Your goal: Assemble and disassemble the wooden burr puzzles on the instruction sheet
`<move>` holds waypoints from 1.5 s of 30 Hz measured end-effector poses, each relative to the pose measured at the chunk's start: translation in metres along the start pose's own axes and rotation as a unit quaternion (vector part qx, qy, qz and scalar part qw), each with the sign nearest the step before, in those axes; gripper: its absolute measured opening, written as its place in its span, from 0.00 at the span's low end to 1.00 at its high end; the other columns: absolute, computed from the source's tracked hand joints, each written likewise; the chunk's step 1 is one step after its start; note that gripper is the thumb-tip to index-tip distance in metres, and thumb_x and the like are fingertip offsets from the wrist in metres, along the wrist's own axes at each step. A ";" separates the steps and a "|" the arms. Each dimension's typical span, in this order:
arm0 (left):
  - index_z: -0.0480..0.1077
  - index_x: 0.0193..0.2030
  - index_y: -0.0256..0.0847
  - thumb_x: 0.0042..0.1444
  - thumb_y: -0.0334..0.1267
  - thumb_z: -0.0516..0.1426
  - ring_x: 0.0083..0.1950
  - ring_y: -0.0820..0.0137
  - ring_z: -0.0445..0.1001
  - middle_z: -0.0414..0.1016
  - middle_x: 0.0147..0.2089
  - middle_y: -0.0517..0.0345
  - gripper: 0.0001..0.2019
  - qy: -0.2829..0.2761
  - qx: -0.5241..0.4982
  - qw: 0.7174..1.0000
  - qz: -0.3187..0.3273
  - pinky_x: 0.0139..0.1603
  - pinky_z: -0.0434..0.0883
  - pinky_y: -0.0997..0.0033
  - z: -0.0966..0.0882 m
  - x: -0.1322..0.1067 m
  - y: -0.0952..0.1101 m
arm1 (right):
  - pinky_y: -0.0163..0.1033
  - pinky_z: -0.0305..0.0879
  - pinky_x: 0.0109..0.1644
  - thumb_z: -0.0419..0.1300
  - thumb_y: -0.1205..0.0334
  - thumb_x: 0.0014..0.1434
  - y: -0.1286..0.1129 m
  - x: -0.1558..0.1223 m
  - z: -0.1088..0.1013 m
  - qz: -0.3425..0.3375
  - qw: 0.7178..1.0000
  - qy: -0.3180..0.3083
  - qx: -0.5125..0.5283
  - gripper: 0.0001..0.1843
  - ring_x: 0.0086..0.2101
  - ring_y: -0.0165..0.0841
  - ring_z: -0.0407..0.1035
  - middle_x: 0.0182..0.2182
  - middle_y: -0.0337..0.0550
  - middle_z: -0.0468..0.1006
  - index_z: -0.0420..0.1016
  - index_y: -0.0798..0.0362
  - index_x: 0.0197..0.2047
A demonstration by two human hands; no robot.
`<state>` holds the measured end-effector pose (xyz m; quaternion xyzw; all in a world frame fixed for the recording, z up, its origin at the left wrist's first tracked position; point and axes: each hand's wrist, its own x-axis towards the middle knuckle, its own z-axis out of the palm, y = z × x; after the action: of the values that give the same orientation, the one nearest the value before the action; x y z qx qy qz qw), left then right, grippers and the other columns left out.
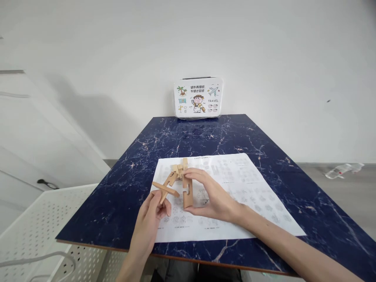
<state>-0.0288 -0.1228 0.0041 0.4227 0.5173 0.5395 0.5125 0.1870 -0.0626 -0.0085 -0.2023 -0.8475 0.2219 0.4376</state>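
My left hand (155,207) pinches two crossed wooden puzzle pieces (166,188). One of them is notched and carries a dark mark near its far end. Between thumb and fingers, my right hand (207,196) grips another notched wooden puzzle piece (188,194), held lengthwise just right of the crossed pair. Behind both hands, more wooden pieces (178,168) lie together on the printed sheet (235,188). My right fingers partly cover these, so how they join cannot be made out.
The sheet lies on a dark blue marbled table (199,137). A white case with cartoon prints (198,98) stands against the wall at the table's far edge. To the left is a white perforated cart (44,219) with a cable (38,259). Clear plastic (343,170) lies on the floor at right.
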 end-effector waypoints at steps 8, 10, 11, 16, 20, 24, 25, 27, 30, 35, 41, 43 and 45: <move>0.64 0.30 0.42 0.65 0.56 0.58 0.27 0.71 0.59 0.66 0.23 0.64 0.21 -0.014 0.015 1.000 0.008 0.33 0.61 0.70 -0.001 -0.001 -0.004 | 0.58 0.59 0.75 0.61 0.60 0.71 -0.011 -0.001 0.007 -0.090 0.994 -0.051 -0.023 0.40 0.73 0.44 0.51 0.70 0.53 0.60 0.41 0.40 0.77; 0.63 0.30 0.42 0.66 0.56 0.58 0.27 0.71 0.58 0.65 0.23 0.64 0.21 -0.022 0.016 1.000 0.009 0.33 0.60 0.70 -0.001 -0.001 -0.004 | 0.58 0.58 0.76 0.59 0.62 0.73 -0.012 -0.001 0.008 -0.109 0.992 -0.058 -0.031 0.40 0.74 0.42 0.50 0.71 0.52 0.61 0.39 0.41 0.77; 0.64 0.31 0.42 0.67 0.55 0.58 0.27 0.71 0.58 0.65 0.22 0.64 0.20 -0.027 0.016 0.999 0.009 0.33 0.59 0.70 -0.001 -0.001 -0.005 | 0.58 0.58 0.76 0.58 0.63 0.73 -0.012 -0.001 0.009 -0.118 0.990 -0.062 -0.037 0.40 0.74 0.41 0.50 0.71 0.51 0.62 0.38 0.42 0.78; 0.65 0.33 0.42 0.68 0.53 0.57 0.26 0.72 0.56 0.65 0.21 0.65 0.19 -0.044 0.008 0.999 0.006 0.32 0.58 0.70 -0.002 -0.001 -0.005 | 0.59 0.53 0.78 0.55 0.69 0.74 -0.007 -0.003 0.012 -0.148 0.984 -0.063 -0.077 0.37 0.74 0.39 0.50 0.71 0.48 0.64 0.41 0.43 0.77; 0.62 0.31 0.43 0.69 0.54 0.56 0.26 0.72 0.55 0.64 0.21 0.66 0.20 -0.048 0.012 0.999 0.003 0.33 0.57 0.70 -0.003 -0.001 -0.006 | 0.57 0.57 0.77 0.56 0.70 0.73 -0.003 -0.003 0.013 -0.153 0.982 -0.045 -0.099 0.33 0.74 0.38 0.50 0.70 0.48 0.67 0.48 0.46 0.74; 0.62 0.32 0.43 0.69 0.53 0.56 0.26 0.72 0.53 0.63 0.21 0.66 0.19 -0.056 0.013 0.998 -0.005 0.32 0.57 0.69 -0.005 -0.001 -0.008 | 0.54 0.58 0.75 0.55 0.70 0.74 -0.006 0.000 0.013 -0.161 0.982 -0.043 -0.093 0.26 0.73 0.37 0.51 0.69 0.53 0.67 0.54 0.51 0.71; 0.63 0.32 0.43 0.69 0.53 0.56 0.26 0.72 0.54 0.63 0.21 0.66 0.19 -0.061 0.008 0.998 -0.009 0.32 0.57 0.69 -0.005 -0.001 -0.008 | 0.54 0.58 0.75 0.55 0.70 0.73 -0.007 0.000 0.013 -0.161 0.982 -0.045 -0.087 0.25 0.73 0.37 0.51 0.69 0.54 0.67 0.55 0.52 0.70; 0.63 0.31 0.43 0.69 0.52 0.56 0.26 0.72 0.54 0.62 0.21 0.66 0.19 -0.072 -0.002 0.997 -0.014 0.33 0.57 0.70 -0.006 -0.001 -0.007 | 0.52 0.58 0.75 0.56 0.70 0.73 -0.009 0.001 0.012 -0.157 0.983 -0.047 -0.078 0.24 0.73 0.37 0.52 0.70 0.58 0.66 0.57 0.53 0.68; 0.62 0.30 0.43 0.69 0.52 0.56 0.26 0.72 0.53 0.60 0.21 0.66 0.19 -0.080 -0.012 0.997 -0.016 0.32 0.58 0.70 -0.006 0.000 -0.006 | 0.52 0.61 0.74 0.57 0.70 0.72 -0.010 0.001 0.011 -0.154 0.984 -0.048 -0.074 0.24 0.73 0.38 0.53 0.70 0.60 0.64 0.56 0.53 0.68; 0.62 0.30 0.43 0.70 0.52 0.56 0.26 0.72 0.52 0.58 0.21 0.67 0.20 -0.086 -0.017 0.996 -0.010 0.32 0.57 0.70 -0.006 0.000 -0.006 | 0.51 0.63 0.73 0.56 0.70 0.73 -0.011 0.002 0.009 -0.162 0.983 -0.034 -0.074 0.26 0.72 0.38 0.54 0.69 0.60 0.66 0.54 0.53 0.69; 0.61 0.29 0.43 0.68 0.52 0.56 0.26 0.72 0.53 0.58 0.22 0.67 0.20 -0.079 -0.025 0.996 -0.021 0.33 0.58 0.70 -0.007 -0.001 -0.007 | 0.51 0.64 0.72 0.57 0.67 0.73 -0.009 0.001 0.006 -0.170 0.981 -0.026 -0.086 0.28 0.72 0.39 0.54 0.69 0.60 0.66 0.52 0.52 0.71; 0.61 0.29 0.43 0.68 0.53 0.57 0.26 0.72 0.53 0.58 0.22 0.67 0.20 -0.078 -0.026 0.996 -0.023 0.32 0.58 0.70 -0.008 0.000 -0.008 | 0.52 0.65 0.72 0.58 0.66 0.73 -0.007 0.000 0.005 -0.166 0.980 -0.029 -0.101 0.30 0.72 0.39 0.55 0.69 0.59 0.65 0.50 0.50 0.72; 0.60 0.28 0.44 0.68 0.53 0.56 0.26 0.71 0.52 0.58 0.22 0.67 0.21 -0.077 -0.027 0.996 -0.024 0.32 0.58 0.70 -0.008 0.000 -0.008 | 0.52 0.66 0.71 0.58 0.66 0.73 -0.006 -0.001 0.004 -0.169 0.979 -0.028 -0.112 0.30 0.71 0.40 0.57 0.69 0.58 0.66 0.51 0.50 0.72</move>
<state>-0.0357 -0.1241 -0.0044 0.4365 0.4718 0.5061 0.5751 0.1830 -0.0690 -0.0080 -0.0979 -0.9011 0.0539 0.4190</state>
